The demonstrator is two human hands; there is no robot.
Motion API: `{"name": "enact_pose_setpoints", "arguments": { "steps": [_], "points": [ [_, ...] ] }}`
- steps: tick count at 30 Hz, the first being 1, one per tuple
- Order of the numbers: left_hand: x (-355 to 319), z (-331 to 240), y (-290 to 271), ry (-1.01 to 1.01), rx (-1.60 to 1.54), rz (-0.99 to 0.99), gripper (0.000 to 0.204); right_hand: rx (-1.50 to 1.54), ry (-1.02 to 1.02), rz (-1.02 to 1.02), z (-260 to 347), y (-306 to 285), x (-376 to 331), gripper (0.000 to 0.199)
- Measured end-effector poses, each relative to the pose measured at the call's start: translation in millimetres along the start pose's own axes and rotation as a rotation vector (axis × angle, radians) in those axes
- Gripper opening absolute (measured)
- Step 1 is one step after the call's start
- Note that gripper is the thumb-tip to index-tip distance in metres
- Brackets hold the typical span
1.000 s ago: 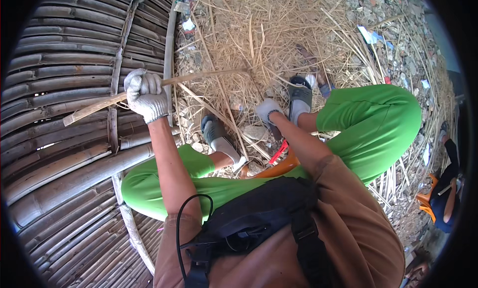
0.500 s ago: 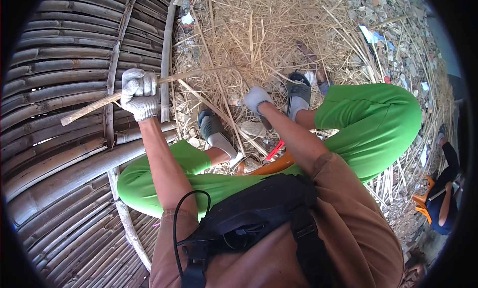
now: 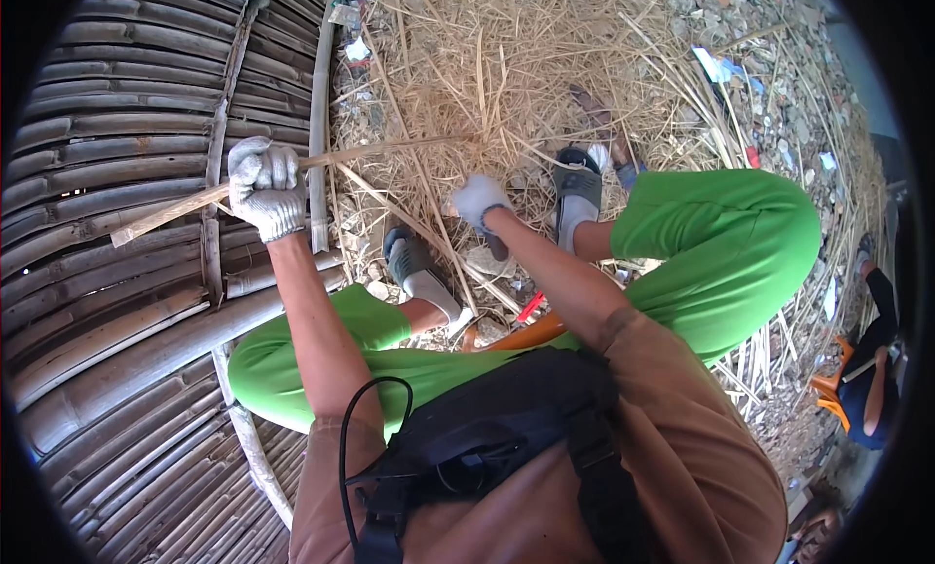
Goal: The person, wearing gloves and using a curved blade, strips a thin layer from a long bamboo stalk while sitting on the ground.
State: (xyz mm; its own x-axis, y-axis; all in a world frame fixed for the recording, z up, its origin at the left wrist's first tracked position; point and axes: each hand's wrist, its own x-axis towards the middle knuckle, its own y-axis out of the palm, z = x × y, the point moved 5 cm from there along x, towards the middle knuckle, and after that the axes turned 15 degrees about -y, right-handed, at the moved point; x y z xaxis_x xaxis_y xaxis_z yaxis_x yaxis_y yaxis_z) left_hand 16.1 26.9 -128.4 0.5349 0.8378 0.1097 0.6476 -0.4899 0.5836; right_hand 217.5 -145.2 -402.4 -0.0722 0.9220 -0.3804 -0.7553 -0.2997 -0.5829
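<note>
My left hand [image 3: 264, 189], in a pale knit glove, is closed around a long split bamboo strip [image 3: 156, 219]. The strip's wider end sticks out to the left past my fist; its thin end reaches right above the straw. My right hand [image 3: 481, 202], also gloved, is a fist between my feet, gripping a dark-handled tool [image 3: 498, 246] that looks like a knife. Only the butt of its handle shows below the fist; the blade is hard to make out. The strip's thin end passes just beyond this fist.
A bamboo slat wall [image 3: 117, 126] rises close on my left. Bamboo shavings [image 3: 536, 77] cover the ground ahead, with rubble and litter on the right. Beneath me is an orange seat [image 3: 531, 332], beside a small red object [image 3: 532, 306]. Another person [image 3: 870, 384] is at the far right.
My right fist has moved left and slightly down toward me with the tool. My left hand and the bamboo strip have shifted only slightly left.
</note>
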Motion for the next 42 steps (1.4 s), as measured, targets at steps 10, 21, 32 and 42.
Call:
{"name": "enact_pose_setpoints", "arguments": {
  "steps": [10, 21, 32, 42],
  "points": [
    [5, 16, -13, 0.086, -0.033, -0.149, 0.017, 0.143, 0.277, -0.249, -89, 19, -23, 0.04],
    [10, 17, 2, 0.119, -0.005, -0.259, 0.019, -0.361, -0.15, 0.056, -89, 33, -10, 0.04],
    [-11, 4, -5, 0.146, -0.005, -0.511, 0.017, 0.032, -0.068, -0.272, 43, -13, -20, 0.038],
    [7, 20, -7, 0.18, -0.03, -0.549, 0.014, 0.221, -0.033, -0.293, 40, -18, 0, 0.036]
  ]
}}
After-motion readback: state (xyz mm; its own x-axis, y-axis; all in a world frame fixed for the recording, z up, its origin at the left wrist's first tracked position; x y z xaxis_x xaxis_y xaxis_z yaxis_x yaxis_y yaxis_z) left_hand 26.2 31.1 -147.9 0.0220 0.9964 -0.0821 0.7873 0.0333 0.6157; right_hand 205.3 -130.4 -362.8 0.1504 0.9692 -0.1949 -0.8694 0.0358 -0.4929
